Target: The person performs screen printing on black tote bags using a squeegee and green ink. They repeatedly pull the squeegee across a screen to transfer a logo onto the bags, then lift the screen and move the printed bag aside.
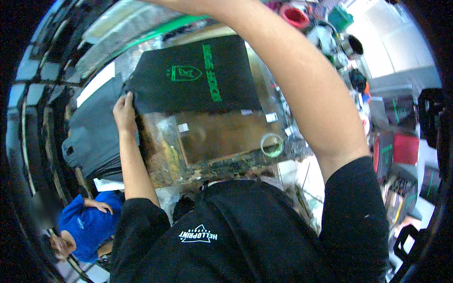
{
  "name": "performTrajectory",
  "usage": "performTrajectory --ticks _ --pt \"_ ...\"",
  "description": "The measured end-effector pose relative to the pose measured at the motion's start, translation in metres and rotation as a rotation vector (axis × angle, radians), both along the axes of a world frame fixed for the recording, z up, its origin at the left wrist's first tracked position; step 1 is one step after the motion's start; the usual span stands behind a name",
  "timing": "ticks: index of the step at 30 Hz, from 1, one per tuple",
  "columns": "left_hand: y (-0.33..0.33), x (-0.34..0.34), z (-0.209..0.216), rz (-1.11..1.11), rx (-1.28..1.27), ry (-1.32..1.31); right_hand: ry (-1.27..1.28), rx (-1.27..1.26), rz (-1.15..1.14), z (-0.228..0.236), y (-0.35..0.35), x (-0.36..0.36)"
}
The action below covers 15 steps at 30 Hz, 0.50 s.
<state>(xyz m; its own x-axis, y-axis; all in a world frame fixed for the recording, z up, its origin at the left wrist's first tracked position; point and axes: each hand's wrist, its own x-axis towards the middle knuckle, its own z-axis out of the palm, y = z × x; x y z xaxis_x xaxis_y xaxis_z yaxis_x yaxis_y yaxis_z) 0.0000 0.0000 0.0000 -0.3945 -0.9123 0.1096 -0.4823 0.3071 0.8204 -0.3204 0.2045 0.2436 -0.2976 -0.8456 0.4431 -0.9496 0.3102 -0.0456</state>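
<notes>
A flat black cloth piece (155,85) with a green shield emblem and green lettering lies on the worktable. My left hand (124,114) is closed at its near left corner, thumb on top. My right arm reaches across the far right of the cloth. Only part of my right hand (186,4) shows at the top edge, its fingers cut off from view. Left of my left hand lies a stack of dark cloth pieces (96,129), one with a small slot near its outer edge.
A brown board (222,137) covers the near part of the stained table, with a roll of tape (272,145) at its right. Pots and containers (351,46) crowd the far right. A person in blue (92,226) is at the lower left.
</notes>
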Motion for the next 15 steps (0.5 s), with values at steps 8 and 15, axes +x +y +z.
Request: performTrajectory --ticks 8,15 --pt "0.009 0.265 0.022 0.340 0.257 0.287 0.199 -0.256 -0.035 -0.028 -0.004 0.007" --pt "-0.042 0.508 0.007 0.759 0.297 0.009 0.151 -0.280 0.011 -0.028 -0.001 0.013"
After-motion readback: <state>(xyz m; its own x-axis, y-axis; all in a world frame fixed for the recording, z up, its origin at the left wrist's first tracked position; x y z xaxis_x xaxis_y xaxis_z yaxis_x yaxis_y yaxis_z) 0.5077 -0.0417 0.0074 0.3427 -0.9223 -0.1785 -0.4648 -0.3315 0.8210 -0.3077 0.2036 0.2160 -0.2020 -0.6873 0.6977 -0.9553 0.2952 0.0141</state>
